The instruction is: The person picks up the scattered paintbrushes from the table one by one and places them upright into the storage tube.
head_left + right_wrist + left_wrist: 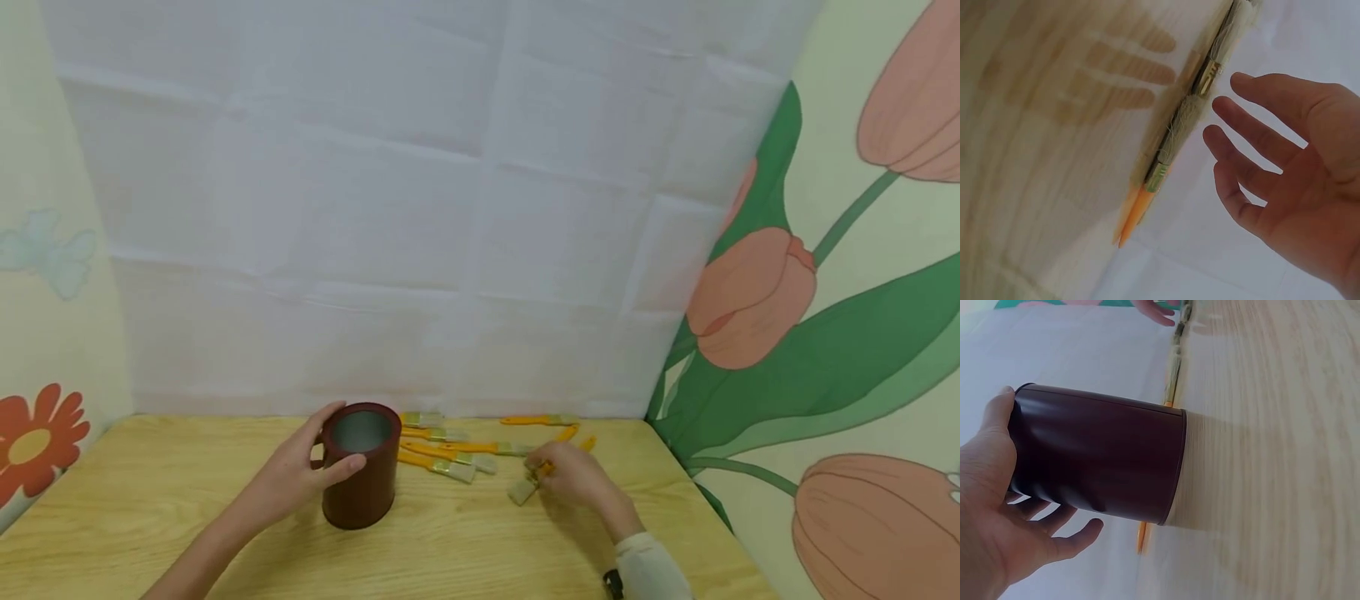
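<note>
A dark brown cylindrical cup [362, 492] with a grey inside stands upright on the wooden table. My left hand [300, 467] grips it from the left, thumb on the near side; the left wrist view shows the cup [1097, 453] with fingers spread around its wall. Several flat paintbrushes [450, 469] with orange handles and pale bristles lie right of the cup. Farther right, my right hand [576, 475] hovers by another paintbrush [522, 490]. In the right wrist view the fingers of this hand [1297, 144] are loosely bent, apart from the paintbrushes [1159, 178], and hold nothing.
The light wooden table [450, 558] runs back to a creased white sheet [375, 208]. One paintbrush [536, 420] lies near its back edge. Walls with painted flowers [757, 300] stand at both sides.
</note>
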A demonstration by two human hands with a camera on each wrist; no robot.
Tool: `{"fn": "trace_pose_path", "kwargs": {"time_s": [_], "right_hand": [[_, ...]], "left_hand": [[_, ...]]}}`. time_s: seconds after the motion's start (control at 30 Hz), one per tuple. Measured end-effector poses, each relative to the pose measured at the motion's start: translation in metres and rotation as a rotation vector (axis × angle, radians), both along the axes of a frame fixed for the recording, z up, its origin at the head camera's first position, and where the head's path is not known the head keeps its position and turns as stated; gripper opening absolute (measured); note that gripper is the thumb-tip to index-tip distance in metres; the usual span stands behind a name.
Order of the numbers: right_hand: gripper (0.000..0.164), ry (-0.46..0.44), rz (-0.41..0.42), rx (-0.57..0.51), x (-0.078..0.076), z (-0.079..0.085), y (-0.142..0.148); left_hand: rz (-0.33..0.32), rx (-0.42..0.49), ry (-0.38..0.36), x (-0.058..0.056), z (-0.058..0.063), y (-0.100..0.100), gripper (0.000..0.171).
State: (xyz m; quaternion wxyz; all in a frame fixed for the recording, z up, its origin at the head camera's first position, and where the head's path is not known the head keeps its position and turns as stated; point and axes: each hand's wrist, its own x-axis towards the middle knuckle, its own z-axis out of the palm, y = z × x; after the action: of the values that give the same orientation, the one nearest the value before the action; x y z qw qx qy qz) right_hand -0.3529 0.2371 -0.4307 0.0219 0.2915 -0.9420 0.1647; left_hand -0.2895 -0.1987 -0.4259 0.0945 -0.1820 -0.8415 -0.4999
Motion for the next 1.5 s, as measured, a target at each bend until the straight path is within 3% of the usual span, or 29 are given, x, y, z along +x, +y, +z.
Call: {"fn": "trace_pose_path", "kwargs": {"time_s": [0.4,0.6,0.83,1.13,1.4,1.5], "right_hand": [[0.039,-0.004,0.088,0.053,0.001,-0.006,-0.001],[0.039,-0.003,0.094,0.059,-0.001,-0.009,-0.001],[0.026,0.065,0.116,0.087,0.001,-0.009,-0.002],[0.025,0.183,0.171,0.088,-0.001,-0.008,-0.008],[0.020,0.151,0.117,0.016,-0.001,-0.003,-0.011],[0.016,0.179,0.109,-0.013,0.000,-0.002,-0.012]], "left_hand": [[-0.102,0.130,-0.076,0.003,-0.010,0.018,0.080],[-0.130,0.171,-0.045,0.002,-0.014,0.023,0.076],[-0.155,0.155,-0.061,0.006,-0.015,0.030,0.073],[-0.158,0.145,-0.078,0.011,-0.014,0.035,0.071],[-0.157,0.125,-0.068,0.010,-0.016,0.036,0.072],[-0.155,0.118,-0.064,0.010,-0.016,0.036,0.072]]}}
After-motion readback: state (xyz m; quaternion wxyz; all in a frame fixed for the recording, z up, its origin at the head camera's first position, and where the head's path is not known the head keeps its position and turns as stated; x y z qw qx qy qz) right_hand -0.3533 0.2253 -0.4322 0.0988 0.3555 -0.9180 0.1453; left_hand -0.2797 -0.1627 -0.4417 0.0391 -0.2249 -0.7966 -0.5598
